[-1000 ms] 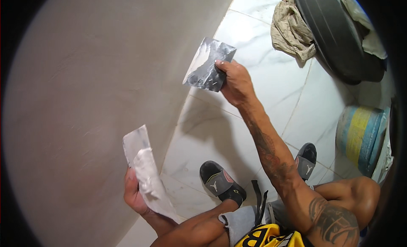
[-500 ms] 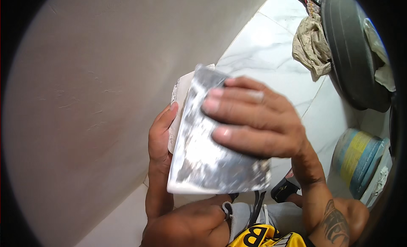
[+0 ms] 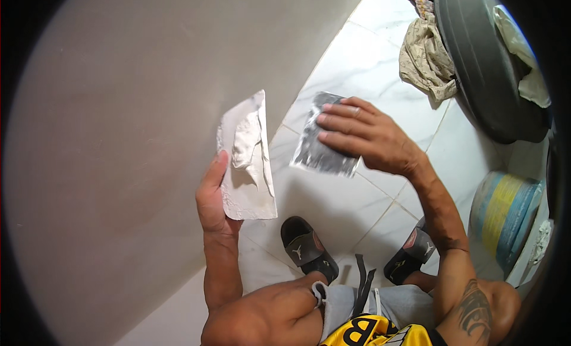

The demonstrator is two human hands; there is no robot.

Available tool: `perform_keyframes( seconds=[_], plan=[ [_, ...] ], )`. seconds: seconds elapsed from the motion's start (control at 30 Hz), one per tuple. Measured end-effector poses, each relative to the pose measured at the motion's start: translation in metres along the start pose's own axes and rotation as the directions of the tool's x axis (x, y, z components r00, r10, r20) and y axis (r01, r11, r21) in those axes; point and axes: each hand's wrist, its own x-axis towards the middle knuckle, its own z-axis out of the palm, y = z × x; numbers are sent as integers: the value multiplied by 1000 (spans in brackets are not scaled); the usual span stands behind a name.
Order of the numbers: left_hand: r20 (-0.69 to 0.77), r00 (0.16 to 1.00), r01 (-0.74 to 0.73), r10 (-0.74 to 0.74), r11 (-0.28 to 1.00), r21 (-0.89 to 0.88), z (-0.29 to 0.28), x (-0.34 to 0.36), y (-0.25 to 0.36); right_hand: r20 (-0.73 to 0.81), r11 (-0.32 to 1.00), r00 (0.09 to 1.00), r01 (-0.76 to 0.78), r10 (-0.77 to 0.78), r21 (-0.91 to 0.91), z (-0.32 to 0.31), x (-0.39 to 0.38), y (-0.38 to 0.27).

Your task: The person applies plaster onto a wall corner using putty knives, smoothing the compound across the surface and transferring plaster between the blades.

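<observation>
My left hand (image 3: 211,194) grips a white, crusted rectangular board (image 3: 241,200) by its left edge, held upright with its long side pointing away from me. A mound of white paste (image 3: 245,145) sits on the board. To the right of it, my right hand (image 3: 372,138) holds a square grey metal blade (image 3: 321,159) smeared with white, my fingers lying over its top and the thumb hidden beneath. The board and the blade are apart, both held above the tiled floor beside a plastered wall.
The grey plastered wall (image 3: 113,138) takes up the left side, meeting white marbled tiles (image 3: 363,49). At right are a black round tub (image 3: 485,90), a beige cloth (image 3: 425,60) and a blue-and-yellow banded bucket (image 3: 499,215) with paste on its rim. My slippered feet (image 3: 309,254) are below.
The blade swung from beyond the board back over it, then moved off to the right, leaving it apart now. The board in my left hand has risen since a second ago.
</observation>
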Motion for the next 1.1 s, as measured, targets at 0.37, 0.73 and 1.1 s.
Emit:
perform_keyframes(
  seconds=[0.37,0.73,1.1],
  plan=[
    [115,993,-16,-11,973,231,3,5,18,61,989,987,148,-148,2,-65,29,-43],
    [158,986,-11,-48,935,353,2,1,25,224,986,961,166,-164,8,-45,37,-58],
    [57,998,-59,42,940,335,-9,-27,19,173,113,568,-433,804,894,16,4,35]
  ],
)
